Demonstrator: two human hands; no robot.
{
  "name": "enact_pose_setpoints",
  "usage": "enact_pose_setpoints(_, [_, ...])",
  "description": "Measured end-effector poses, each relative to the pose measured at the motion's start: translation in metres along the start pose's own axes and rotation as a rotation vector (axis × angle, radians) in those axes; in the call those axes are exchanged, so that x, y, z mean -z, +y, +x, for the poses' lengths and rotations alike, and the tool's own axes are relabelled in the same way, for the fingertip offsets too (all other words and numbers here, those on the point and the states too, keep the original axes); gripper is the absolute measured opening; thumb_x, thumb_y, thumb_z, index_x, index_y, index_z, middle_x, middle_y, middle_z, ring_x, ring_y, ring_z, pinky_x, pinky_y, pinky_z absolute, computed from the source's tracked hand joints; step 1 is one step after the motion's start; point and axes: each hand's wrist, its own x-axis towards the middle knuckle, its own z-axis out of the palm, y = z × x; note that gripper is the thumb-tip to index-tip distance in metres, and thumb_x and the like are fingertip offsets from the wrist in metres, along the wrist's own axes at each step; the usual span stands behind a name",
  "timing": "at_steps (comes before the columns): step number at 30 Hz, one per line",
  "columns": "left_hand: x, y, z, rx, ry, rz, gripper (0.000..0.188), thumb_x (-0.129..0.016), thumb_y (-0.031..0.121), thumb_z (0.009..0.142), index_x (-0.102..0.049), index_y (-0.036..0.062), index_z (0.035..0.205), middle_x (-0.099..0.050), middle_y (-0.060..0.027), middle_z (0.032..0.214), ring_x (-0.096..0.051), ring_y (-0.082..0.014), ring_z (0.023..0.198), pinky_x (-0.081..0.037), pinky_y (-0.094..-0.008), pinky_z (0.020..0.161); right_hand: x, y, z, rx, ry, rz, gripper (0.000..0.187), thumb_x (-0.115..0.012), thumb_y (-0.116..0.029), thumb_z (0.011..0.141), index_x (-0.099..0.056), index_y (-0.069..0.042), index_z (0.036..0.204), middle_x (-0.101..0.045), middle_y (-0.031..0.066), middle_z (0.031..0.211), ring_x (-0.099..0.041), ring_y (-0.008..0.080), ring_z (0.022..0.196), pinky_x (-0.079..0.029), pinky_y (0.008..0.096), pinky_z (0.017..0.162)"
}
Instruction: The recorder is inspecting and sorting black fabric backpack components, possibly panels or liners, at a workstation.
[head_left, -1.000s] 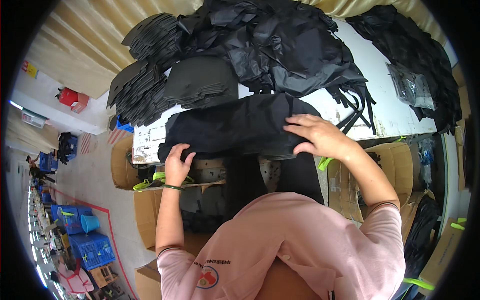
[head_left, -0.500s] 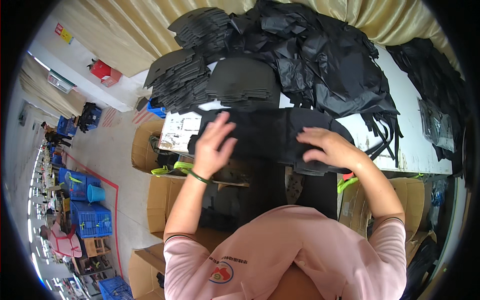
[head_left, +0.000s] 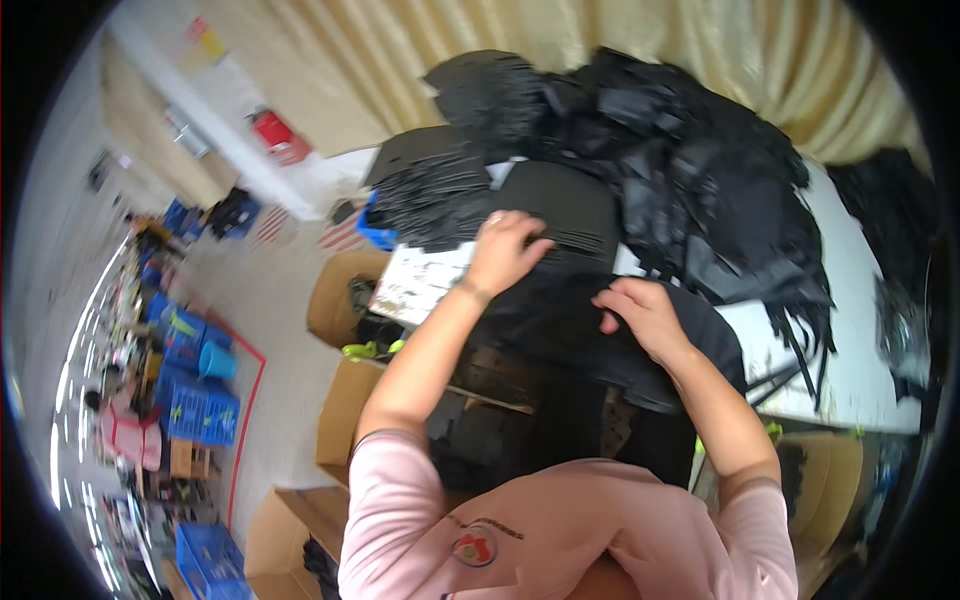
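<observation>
A wide black fabric piece [head_left: 550, 325] lies across the table's near edge in front of me and hangs over it. Beyond it sits a neat stack of black rounded panels [head_left: 560, 197]. My left hand [head_left: 507, 252] reaches over the stack's near left corner, its fingers bent but apart and nothing visible between them. At the right part of the fabric piece, my right hand [head_left: 645, 315] is closed, with curled fingers and the thumb against the cloth. What lies under its fingertips is hidden.
Fanned black panels [head_left: 430, 200] lie at the left of the white table [head_left: 870, 350]. A heap of black bags with straps [head_left: 710, 190] covers its back right. Open cardboard boxes [head_left: 345, 300] stand below the table. Blue crates [head_left: 200, 400] line the floor at left.
My left hand has moved from over the fabric piece to the panel stack. My right hand's fingers have curled in at the fabric. The whole view has shifted, with the table lower and further right.
</observation>
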Motion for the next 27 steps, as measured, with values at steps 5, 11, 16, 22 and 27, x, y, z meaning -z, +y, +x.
enact_pose_setpoints(5, [-0.069, -0.038, 0.041, 0.061, -0.460, 0.386, 0.067, -0.075, 0.053, 0.070, -0.060, 0.0181, 0.126, -0.052, -0.0136, 0.133, -0.036, -0.0321, 0.135, -0.031, -0.0539, 0.104, 0.004, 0.017, -0.015, 0.007, -0.109, -0.120, 0.019, -0.054, -0.011, 0.095, -0.066, 0.001, 0.101, -0.064, 0.0029, 0.071, -0.057, 0.0086, 0.070, -0.044, 0.0227, 0.070])
enact_pose_setpoints(11, [-0.049, -0.046, 0.055, 0.163, -0.560, 0.134, 0.058, -0.078, 0.042, 0.072, -0.065, 0.0139, 0.121, -0.059, -0.0126, 0.125, -0.050, -0.0314, 0.124, -0.034, -0.0539, 0.106, 0.003, 0.017, -0.020, -0.110, -0.180, -0.076, 0.012, -0.056, -0.006, 0.093, -0.063, 0.002, 0.097, -0.065, 0.0039, 0.074, -0.060, 0.0098, 0.072, -0.044, 0.0226, 0.074])
enact_pose_setpoints(16, [-0.025, -0.041, 0.054, 0.055, -0.253, -0.105, 0.025, -0.064, 0.015, 0.078, -0.066, 0.0050, 0.101, -0.068, -0.0157, 0.099, -0.063, -0.0339, 0.098, -0.048, -0.0417, 0.089, -0.002, 0.023, -0.019, -0.124, -0.140, 0.001, 0.007, -0.060, -0.006, 0.092, -0.061, 0.000, 0.088, -0.065, 0.0036, 0.072, -0.061, 0.0084, 0.069, -0.045, 0.0216, 0.069])
enact_pose_setpoints(22, [0.023, 0.045, 0.031, 0.133, 0.085, -0.697, 0.024, -0.051, -0.001, 0.083, -0.054, 0.0028, 0.106, -0.067, -0.0167, 0.094, -0.065, -0.0357, 0.093, -0.051, -0.0357, 0.079, 0.005, 0.012, -0.006, 0.126, 0.183, -0.002, 0.011, -0.063, -0.012, 0.094, -0.060, -0.005, 0.085, -0.061, -0.0028, 0.072, -0.052, 0.0026, 0.065, -0.040, 0.0184, 0.061])
enact_pose_setpoints(27, [0.023, 0.105, -0.013, -0.094, 0.134, -0.860, 0.042, -0.049, -0.002, 0.085, -0.050, -0.0010, 0.127, -0.064, -0.0201, 0.108, -0.065, -0.0302, 0.101, -0.049, -0.0350, 0.088, -0.004, -0.018, -0.002, 0.225, 0.211, 0.035, 0.011, -0.060, -0.011, 0.095, -0.059, -0.006, 0.086, -0.058, -0.0035, 0.076, -0.051, 0.0044, 0.071, -0.040, 0.0203, 0.068])
